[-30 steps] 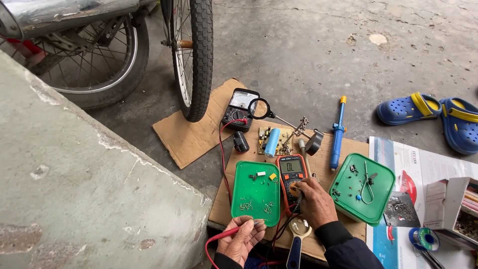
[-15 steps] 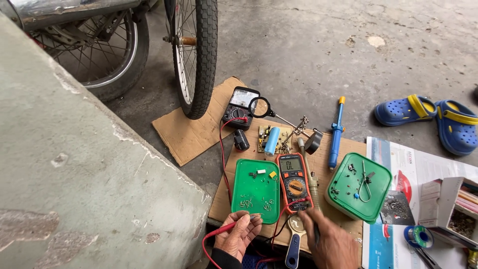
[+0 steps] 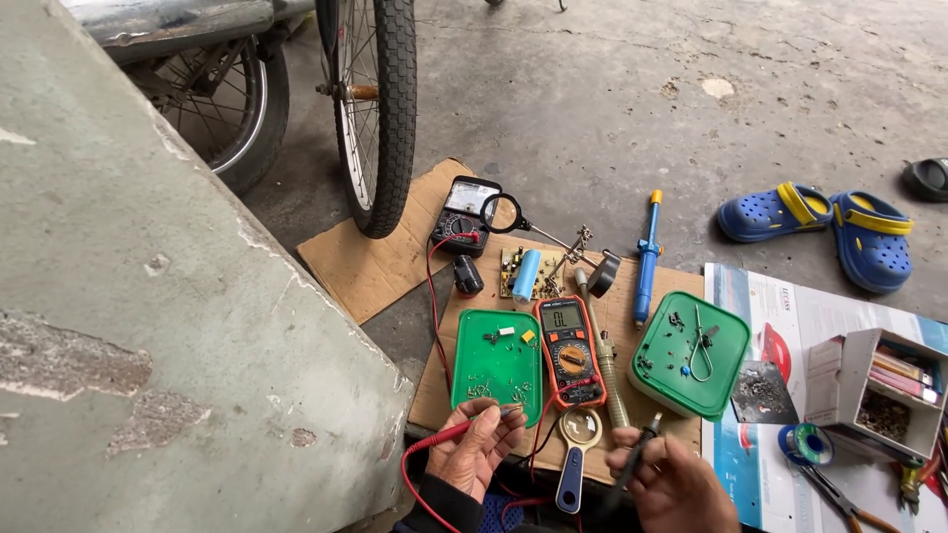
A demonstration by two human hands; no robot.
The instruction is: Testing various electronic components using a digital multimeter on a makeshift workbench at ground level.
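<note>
- My left hand point(image 3: 479, 449) is curled around the thin red test probe point(image 3: 464, 427), pinching it between thumb and fingers; its long axis runs left to right, with the metal tip pointing right over the near edge of the flat green plastic tray point(image 3: 497, 361).
- My right hand point(image 3: 671, 479) is closed on the slim black test probe point(image 3: 637, 449), held steeply with the tip up and away from me, toward the second green tray with rounded corners point(image 3: 691, 355).
- The orange-cased digital multimeter with a round dial point(image 3: 570, 350) lies straight ahead between the two hands, its long axis pointing away from me. The left hand is a little nearer to it, and the red lead curls up to its lower end.
- Small loose parts sit in the left tray just beyond the red tip.
- All this rests on a sheet of brown cardboard point(image 3: 375, 271) spread on the concrete floor.
- Farther out lie a black analogue meter point(image 3: 464, 214), a blue cylinder on a small circuit board point(image 3: 526, 274) and a blue pen-shaped tool with a yellow tip point(image 3: 647, 259).
- To my right, an open grey cardboard box point(image 3: 869, 385) stands on glossy printed sheets in white, blue and red; its print is too small to make out.
- A pair of blue clogs with yellow straps point(image 3: 820, 229) sits beyond.
</note>
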